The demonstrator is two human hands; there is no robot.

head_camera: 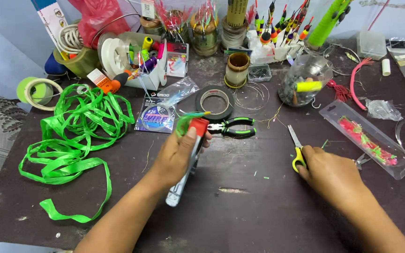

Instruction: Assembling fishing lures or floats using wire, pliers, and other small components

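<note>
The left hand (176, 154) is closed around a long silvery tool (180, 189) with a red head (198, 125), the thumb pressed against the red part; a tuft of green strands (183, 122) sticks out at that end. The tool slants over the middle of the dark table (240, 206), its lower end near the wrist. The right hand (326, 171) is closed on the yellow handles of a pair of scissors (296, 149), blades pointing away and lying on the table. Just beyond the red head lie green-and-black pliers (235, 127) and a roll of black tape (214, 102). To the left sprawls a loose heap of green ribbon (78, 131). To the right, a clear flat plastic box (369, 139) holds pink and green feathery lures. Farther back, a round glass jar (305, 80) lies on its side holding small bits and a yellow piece, and a white box (153, 58) holds coloured spools.
</note>
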